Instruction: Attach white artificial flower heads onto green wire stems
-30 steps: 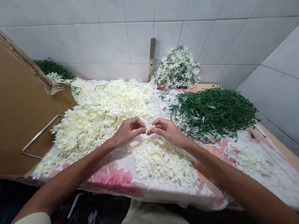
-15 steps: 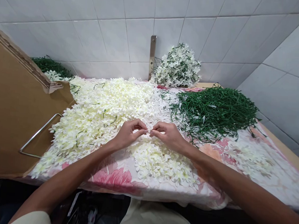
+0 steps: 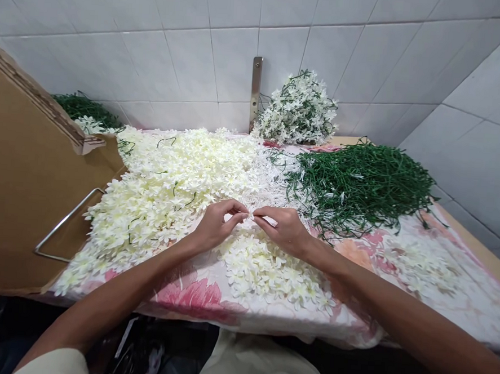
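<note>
Fingertips of the left hand (image 3: 216, 223) and right hand (image 3: 286, 229) have drawn closer over the last second, so less of the small white piece (image 3: 250, 215) shows. It sits right at the meeting tips, and I read both hands as pinched on it. I'd judge the step to be fitting or parting tiny blossom parts, calling next for a light, steady pinch. Just below it I see a small blossom heap (image 3: 275, 270), thin white stems (image 3: 271, 180) behind, and green stems (image 3: 368, 186) beyond the right hand.
</note>
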### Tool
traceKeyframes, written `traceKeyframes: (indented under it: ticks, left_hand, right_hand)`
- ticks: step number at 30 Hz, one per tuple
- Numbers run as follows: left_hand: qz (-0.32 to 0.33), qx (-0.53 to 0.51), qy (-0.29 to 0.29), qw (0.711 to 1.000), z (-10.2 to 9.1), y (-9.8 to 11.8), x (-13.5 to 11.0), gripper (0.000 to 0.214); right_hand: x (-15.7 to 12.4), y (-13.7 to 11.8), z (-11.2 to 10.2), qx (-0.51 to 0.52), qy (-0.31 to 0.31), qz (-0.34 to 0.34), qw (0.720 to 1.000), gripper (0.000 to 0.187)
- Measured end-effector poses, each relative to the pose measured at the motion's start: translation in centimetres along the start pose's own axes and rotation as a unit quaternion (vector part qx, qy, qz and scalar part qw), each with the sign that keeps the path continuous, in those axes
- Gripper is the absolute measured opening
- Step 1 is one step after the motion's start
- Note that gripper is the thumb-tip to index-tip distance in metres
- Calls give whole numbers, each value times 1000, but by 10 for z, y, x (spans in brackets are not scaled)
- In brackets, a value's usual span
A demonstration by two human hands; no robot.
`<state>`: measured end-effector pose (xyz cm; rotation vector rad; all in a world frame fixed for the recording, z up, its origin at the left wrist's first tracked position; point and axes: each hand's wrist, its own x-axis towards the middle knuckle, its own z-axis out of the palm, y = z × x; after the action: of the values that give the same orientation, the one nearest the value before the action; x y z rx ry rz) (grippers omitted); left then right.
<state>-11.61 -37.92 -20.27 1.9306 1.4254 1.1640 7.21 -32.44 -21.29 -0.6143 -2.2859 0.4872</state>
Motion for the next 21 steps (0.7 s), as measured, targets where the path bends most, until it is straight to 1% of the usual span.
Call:
traceKeyframes:
  ticks: [5, 10, 12, 15, 18, 21]
  left_hand:
    - [-25, -14, 14, 999, 4, 0, -2, 16]
    - [-43, -33, 11, 998, 7, 0, -3, 16]
    - [-36, -26, 9, 999, 7, 0, -3, 16]
    - [-23, -17, 5, 1000, 6, -2, -3, 16]
    - [-29, -17, -1, 999, 6, -3, -2, 14]
    - [-37, -18, -7, 999, 6, -2, -1, 14]
  right_hand:
    - [-3, 1, 4, -89, 31, -40, 995, 22]
    - [-4, 2, 5, -84, 30, -67, 994, 22]
    - [-3, 2, 5, -92, 34, -80, 992, 22]
    - [-3, 1, 4, -130, 36, -96, 986, 22]
    - [-3, -1, 2, -150, 21, -101, 983, 24]
    - [-3, -1, 2, -130, 6, -93, 987, 24]
